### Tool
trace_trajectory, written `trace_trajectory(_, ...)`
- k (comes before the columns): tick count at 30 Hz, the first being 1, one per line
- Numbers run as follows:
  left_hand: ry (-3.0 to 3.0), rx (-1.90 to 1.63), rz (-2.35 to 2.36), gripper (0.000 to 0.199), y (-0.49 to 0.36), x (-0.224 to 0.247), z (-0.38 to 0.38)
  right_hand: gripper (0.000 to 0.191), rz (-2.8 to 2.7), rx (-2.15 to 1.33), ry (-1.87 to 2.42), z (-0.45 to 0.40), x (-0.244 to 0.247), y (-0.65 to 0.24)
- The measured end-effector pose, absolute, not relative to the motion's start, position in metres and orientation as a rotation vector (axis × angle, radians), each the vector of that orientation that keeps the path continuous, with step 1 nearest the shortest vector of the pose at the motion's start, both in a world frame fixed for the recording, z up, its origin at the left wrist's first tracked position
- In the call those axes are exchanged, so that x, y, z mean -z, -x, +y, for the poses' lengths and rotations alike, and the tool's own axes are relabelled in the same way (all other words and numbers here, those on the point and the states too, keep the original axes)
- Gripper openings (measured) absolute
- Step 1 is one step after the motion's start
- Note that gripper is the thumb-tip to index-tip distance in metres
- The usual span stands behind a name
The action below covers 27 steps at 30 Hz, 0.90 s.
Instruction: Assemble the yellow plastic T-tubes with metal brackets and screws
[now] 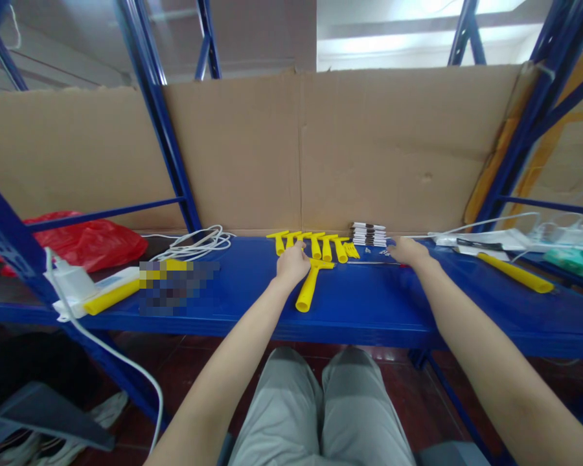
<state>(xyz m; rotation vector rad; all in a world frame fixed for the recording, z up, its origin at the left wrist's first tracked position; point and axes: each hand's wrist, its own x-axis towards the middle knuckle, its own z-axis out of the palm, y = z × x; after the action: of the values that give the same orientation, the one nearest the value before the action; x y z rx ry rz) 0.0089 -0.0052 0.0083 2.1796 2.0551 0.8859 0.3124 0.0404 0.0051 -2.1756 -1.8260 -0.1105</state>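
My left hand [294,263] is closed at the crossbar of a yellow T-shaped handle [308,289], whose hollow grip points toward me. My fingers cover the left end of that crossbar. Behind the hand stands a row of similar yellow T-shaped handles [327,247]. My right hand [409,251] reaches down to the shelf beside small metal screws [387,251], fingertips drawn together; anything between them is too small to make out. A thin screwdriver [376,263] lies between the hands, its red end partly under my right wrist. Small yellow toothed pieces [351,250] lie near a stack of white-and-dark strips [368,234].
Cardboard [369,142] backs the blue shelf [252,298]. At left are a coiled white cable [199,244], a red bag [87,243], a power strip [121,279] and a yellow tube [114,296]. Another yellow tube [515,272] lies at right. Blue posts [160,116] flank the workspace.
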Motion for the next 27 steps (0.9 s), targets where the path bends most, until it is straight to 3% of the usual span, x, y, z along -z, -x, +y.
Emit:
trace_trajectory(8, -2.226, -0.894, 2.001, 0.034, -0.008, -0.004, -0.004, 0.046, -1.463, 0.03, 2.175, 0.072, -0.022, -0.289)
trace_trajectory(16, -2.261, -0.839, 1.988, 0.036, -0.009, -0.005, -0.006, 0.063, -1.164, -0.149, 2.133, 0.096, -0.029, -0.276)
trace_trajectory(27, -2.246, -0.896, 1.951, 0.031, -0.01, -0.003, -0.005, 0.062, -1.042, -0.179, 2.057, 0.109, -0.022, -0.271)
